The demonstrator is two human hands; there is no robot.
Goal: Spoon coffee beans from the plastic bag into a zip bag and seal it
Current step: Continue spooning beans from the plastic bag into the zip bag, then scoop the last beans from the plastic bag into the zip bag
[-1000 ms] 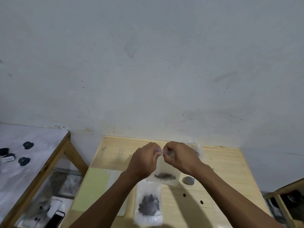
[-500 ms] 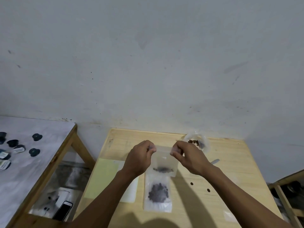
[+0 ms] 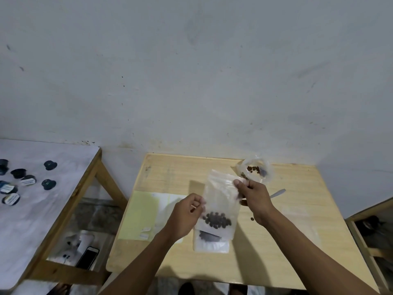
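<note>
A: Grip? Right hand [image 3: 254, 201] pinches the zip bag [image 3: 220, 204] top, left hand [image 3: 187, 213] pinches its side, mid-frame.

B: Coffee beans [image 3: 217, 219] are inside; whether it is sealed, cannot tell.

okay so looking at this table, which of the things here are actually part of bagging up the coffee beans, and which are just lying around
Part of the job:
- zip bag with beans, held by left hand and right hand
- plastic bag of beans
- spoon
- filled zip bag on the table

Lying about:
- yellow sheet
- dark caps on the side table
- phone below
</note>
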